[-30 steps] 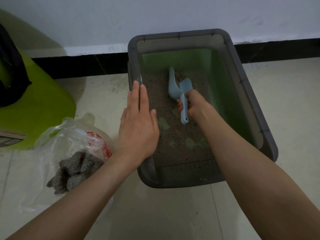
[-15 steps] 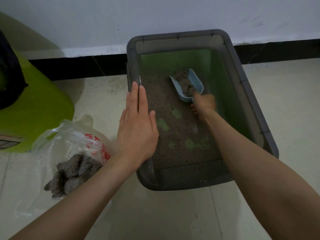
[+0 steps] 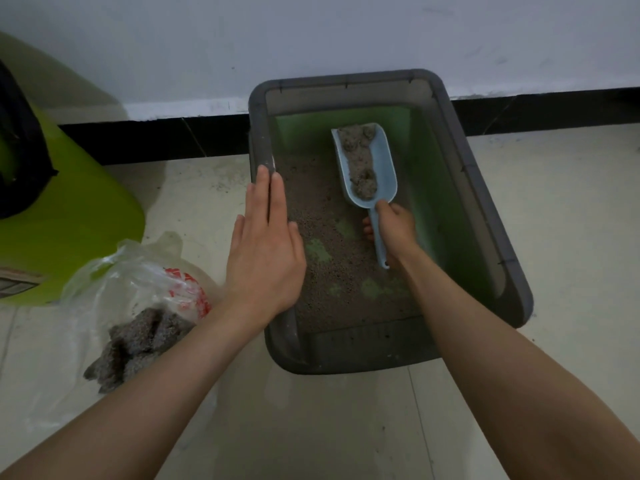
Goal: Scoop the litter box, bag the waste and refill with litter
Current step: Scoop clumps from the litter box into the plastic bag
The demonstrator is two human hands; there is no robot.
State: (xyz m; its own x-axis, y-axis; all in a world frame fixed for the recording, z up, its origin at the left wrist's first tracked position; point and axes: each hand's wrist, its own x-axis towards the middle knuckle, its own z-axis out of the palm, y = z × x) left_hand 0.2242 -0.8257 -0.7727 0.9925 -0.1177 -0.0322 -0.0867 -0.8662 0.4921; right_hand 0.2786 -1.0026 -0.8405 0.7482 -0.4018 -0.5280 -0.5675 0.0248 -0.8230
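Observation:
A grey litter box (image 3: 485,188) with a green inner wall stands on the floor against the wall, holding a thin layer of brown litter (image 3: 322,216) with green patches of bare bottom. My right hand (image 3: 394,226) grips the handle of a light-blue scoop (image 3: 377,157), which is held level above the litter and carries clumped litter. My left hand (image 3: 266,244) lies flat with straight fingers on the box's left rim. A clear plastic bag (image 3: 138,299) with red print lies on the floor to the left, with dark grey clumps inside.
A lime-green container (image 3: 69,220) with a black liner stands at the far left. Pale floor tiles (image 3: 571,220) surround the box. A white wall with a black skirting strip (image 3: 156,136) runs directly behind it.
The scoop went from edge-down in the litter to lying level and raised, now filled with clumped litter. My left hand stayed on the box's rim.

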